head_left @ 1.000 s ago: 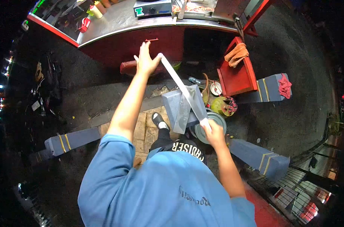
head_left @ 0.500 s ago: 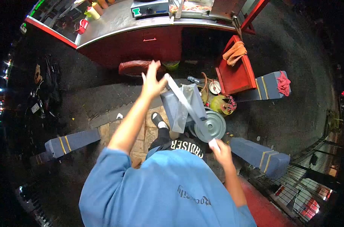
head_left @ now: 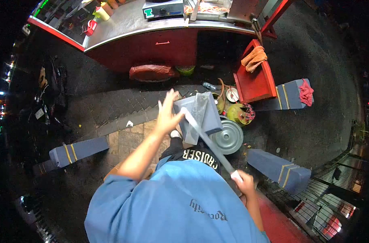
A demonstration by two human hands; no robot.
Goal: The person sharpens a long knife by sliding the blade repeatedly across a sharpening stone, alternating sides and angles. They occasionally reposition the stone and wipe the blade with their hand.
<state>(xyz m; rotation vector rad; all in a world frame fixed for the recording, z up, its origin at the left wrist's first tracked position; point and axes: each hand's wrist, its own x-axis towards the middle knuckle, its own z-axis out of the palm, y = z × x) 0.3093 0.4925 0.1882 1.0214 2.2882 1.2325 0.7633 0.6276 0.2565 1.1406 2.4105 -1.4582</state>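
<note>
My right hand [head_left: 245,183] is closed round the white lower end of a long, narrow, silvery-grey strip [head_left: 212,144]. It slants up to the left, ending in a white tip at the thumb of my left hand [head_left: 168,114]. That hand is raised with its fingers spread. Beneath the strip is a grey box-like piece [head_left: 212,115], with a worn, translucent flat panel [head_left: 198,110] lying across it. Just right of the strip sits a round grey lid [head_left: 228,137]. My hold on the strip is partly covered by my fingers.
Ahead stands a red counter [head_left: 123,54] carrying a burner [head_left: 163,9] and sauce bottles [head_left: 103,14]. A red cabinet [head_left: 255,81] with an orange cloth [head_left: 254,59] is at right. Grey padded benches [head_left: 80,152] flank me; a yellow-green container [head_left: 237,114] stands near the lid.
My left hand has come down and nearer my body, fingers still spread. My right hand has shifted slightly down and right, and the strip has moved downward with it.
</note>
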